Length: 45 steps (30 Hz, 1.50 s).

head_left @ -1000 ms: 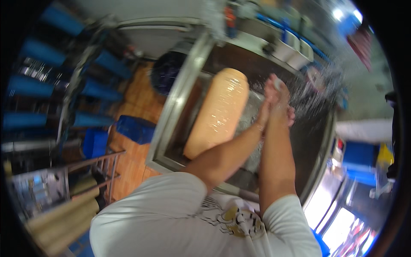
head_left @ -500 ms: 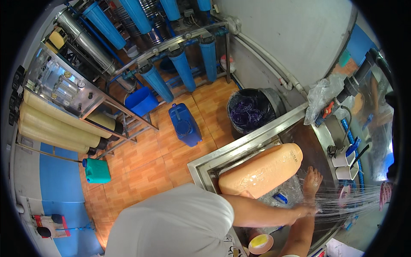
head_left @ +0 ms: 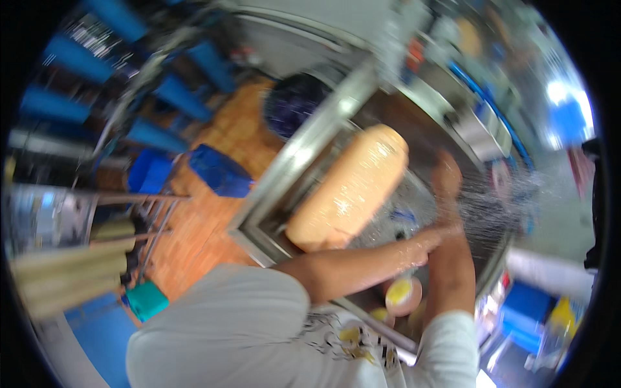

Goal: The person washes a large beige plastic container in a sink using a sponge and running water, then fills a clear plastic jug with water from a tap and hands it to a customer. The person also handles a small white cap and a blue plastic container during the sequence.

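While L hand [head_left: 429, 242] touches R forearm [head_left: 451, 268], R hand [head_left: 446, 171] is over the sink [head_left: 303, 152], just beside water spray [head_left: 498, 204]; w/ the blur, can't tell if either's open or closed. Peach container [head_left: 352, 187] lies inside along sink's L rim, nr end just by L forearm [head_left: 349, 266]. Open room: strip btwn container & R hand. Tighter twd front edge, where pinkish cup [head_left: 402, 296] sits.

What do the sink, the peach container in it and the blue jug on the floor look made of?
Sink: probably stainless steel, its grey rim showing bright glints. Peach container: likely plastic, glossy or wet, with white highlights. Blue jug: perhaps plastic, from its even colour; blur leaves its finish unclear.
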### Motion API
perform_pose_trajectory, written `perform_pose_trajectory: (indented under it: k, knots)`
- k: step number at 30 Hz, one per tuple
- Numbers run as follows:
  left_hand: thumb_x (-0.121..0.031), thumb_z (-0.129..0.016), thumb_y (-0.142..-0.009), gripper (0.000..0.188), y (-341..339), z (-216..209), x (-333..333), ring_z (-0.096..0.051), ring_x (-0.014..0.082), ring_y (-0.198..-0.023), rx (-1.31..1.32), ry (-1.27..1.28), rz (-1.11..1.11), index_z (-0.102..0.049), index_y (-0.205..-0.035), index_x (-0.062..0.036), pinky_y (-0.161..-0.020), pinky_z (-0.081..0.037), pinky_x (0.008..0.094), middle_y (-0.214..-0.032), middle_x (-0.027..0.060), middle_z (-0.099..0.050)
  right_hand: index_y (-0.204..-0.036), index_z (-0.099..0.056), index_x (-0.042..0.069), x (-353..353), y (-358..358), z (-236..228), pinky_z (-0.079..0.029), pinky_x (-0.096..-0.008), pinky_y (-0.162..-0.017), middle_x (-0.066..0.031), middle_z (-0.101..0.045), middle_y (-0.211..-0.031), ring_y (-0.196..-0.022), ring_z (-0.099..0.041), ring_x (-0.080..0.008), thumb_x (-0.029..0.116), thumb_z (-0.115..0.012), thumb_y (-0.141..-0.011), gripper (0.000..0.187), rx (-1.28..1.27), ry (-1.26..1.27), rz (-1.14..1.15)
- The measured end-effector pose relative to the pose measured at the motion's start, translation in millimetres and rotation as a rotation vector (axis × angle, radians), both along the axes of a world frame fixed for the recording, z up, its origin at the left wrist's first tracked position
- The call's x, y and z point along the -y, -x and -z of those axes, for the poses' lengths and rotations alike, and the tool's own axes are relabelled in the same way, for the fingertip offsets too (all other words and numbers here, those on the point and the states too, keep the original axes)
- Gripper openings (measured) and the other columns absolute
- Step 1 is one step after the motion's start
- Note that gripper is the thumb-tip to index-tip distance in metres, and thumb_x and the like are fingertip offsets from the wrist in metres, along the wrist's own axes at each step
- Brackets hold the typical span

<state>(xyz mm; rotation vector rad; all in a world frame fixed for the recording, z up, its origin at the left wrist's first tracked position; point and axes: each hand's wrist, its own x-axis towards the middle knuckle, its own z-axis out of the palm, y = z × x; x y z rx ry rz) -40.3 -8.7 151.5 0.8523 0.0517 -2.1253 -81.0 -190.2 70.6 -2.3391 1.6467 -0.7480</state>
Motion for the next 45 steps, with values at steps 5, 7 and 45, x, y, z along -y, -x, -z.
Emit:
perform_pose_trajectory:
  k: [5, 7, 45]
  knots:
    - [-0.039, -0.074, -0.089, 0.042, 7.9, 10.5, 5.5, -0.064, 0.0265, -0.11, -0.186, 0.005, -0.174, -0.064, -0.117, -0.008, -0.099, -0.051, 0.0435, -0.116, 0.0121, -0.068, -0.112, -0.068, 0.013, -25.9, -11.5, -3.8, -0.051, -0.0513, -0.091, -0.0112, -0.07, -0.106, -0.105, -0.066, -0.0352, 0.01, -0.058, -0.091, 0.023, -0.297, -0.206, -0.211]
    - [-0.048, -0.072, -0.088, 0.047, -3.1, 50.5, 31.2, -0.067, 0.0275, -0.096, -0.285, 0.201, -0.254, -0.061, -0.109, -0.0071, -0.092, -0.055, 0.0425, -0.106, 0.0133, -0.068, -0.116, -0.065, 0.011, -29.8, -15.7, -0.6, -0.054, -0.0508, -0.09, -0.0116, -0.07, -0.11, -0.108, -0.066, -0.0351, 0.008, -0.057, -0.094, 0.024, 0.594, -0.585, 0.228]
    - [-0.035, -0.047, -0.102, 0.044, -64.1, 33.7, 60.2, -0.062, 0.0421, -0.114, 1.708, 1.134, 0.534, -0.061, -0.131, -0.0035, -0.094, -0.051, 0.0514, -0.127, 0.0222, -0.064, -0.124, -0.055, 0.003, -152.5, -24.2, -42.4, -0.054, -0.0429, -0.095, -0.0135, -0.064, -0.115, -0.104, -0.064, -0.0283, 0.025, -0.042, -0.108, 0.03, 2.053, -0.857, 0.471]
